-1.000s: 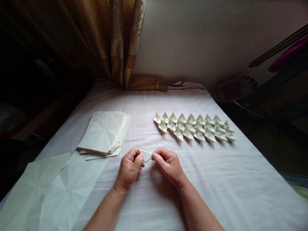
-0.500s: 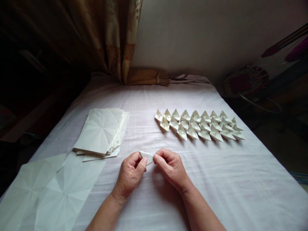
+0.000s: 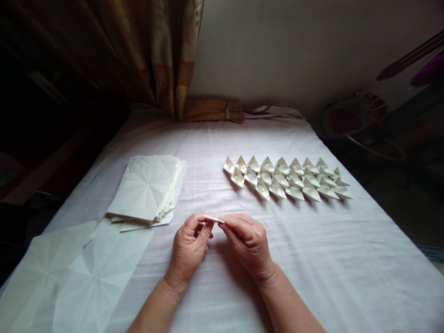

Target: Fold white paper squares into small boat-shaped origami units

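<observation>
My left hand (image 3: 189, 247) and my right hand (image 3: 248, 243) meet over the white cloth, both pinching one small folded white paper piece (image 3: 213, 218). The piece lies almost edge-on to me, held between fingertips and thumbs. To the upper left lies a stack of creased white paper sheets (image 3: 147, 187). To the upper right, several small folded paper shapes (image 3: 287, 178) lie in overlapping rows.
A white cloth covers the table (image 3: 312, 259). Large creased paper sheets (image 3: 69, 277) lie at the near left corner. A brown curtain (image 3: 166, 55) hangs at the far edge, with a rolled fabric bundle (image 3: 211, 111) below it. Dark clutter stands off the right side.
The folded piece has turned from face-on to nearly flat and edge-on between my fingers. Both hands stay in about the same place.
</observation>
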`<state>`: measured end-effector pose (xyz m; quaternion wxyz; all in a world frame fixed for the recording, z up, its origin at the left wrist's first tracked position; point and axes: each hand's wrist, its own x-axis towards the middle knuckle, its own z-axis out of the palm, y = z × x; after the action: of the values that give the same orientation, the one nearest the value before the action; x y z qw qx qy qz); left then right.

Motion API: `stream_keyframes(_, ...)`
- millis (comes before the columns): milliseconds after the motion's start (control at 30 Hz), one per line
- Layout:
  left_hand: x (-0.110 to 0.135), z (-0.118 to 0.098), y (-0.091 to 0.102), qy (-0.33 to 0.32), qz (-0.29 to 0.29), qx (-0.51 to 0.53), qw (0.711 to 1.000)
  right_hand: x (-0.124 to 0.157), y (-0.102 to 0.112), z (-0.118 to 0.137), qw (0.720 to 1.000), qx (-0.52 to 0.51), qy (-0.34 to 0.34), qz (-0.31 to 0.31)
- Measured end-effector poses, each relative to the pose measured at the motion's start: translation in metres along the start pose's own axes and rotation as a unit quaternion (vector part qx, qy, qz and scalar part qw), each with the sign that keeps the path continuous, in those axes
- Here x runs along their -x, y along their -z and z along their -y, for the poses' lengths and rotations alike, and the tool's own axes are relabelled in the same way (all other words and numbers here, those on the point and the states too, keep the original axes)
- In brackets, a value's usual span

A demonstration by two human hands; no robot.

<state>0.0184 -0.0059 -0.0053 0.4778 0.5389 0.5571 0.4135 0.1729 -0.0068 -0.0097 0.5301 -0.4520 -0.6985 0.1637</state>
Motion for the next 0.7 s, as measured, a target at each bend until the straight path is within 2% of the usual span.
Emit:
stream_keyframes(133, 0.0014, -0.0035, 0.0017, -0.001, -0.001, 0.020, 1.000, 0.0004, 0.0010, 0.0016, 0.994, 0.086, 0.069, -0.026)
stream_keyframes(233, 0.0025, -0.0071, 0.0034, 0.015, 0.014, 0.044, 0.999, -0.0003, 0.0021, 0.0031, 0.989, 0.113, 0.092, -0.020)
stream_keyframes(367, 0.0018, -0.0089, 0.0036, 0.036, 0.002, 0.067, 0.997, -0.0010, 0.0017, 0.0040, 0.986, 0.124, 0.110, -0.014)
stream_keyframes(700, 0.0003, -0.0089, 0.0039, 0.051, -0.006, 0.081, 0.995, 0.0009, -0.0005, 0.0014, 0.994, 0.094, 0.057, -0.014)
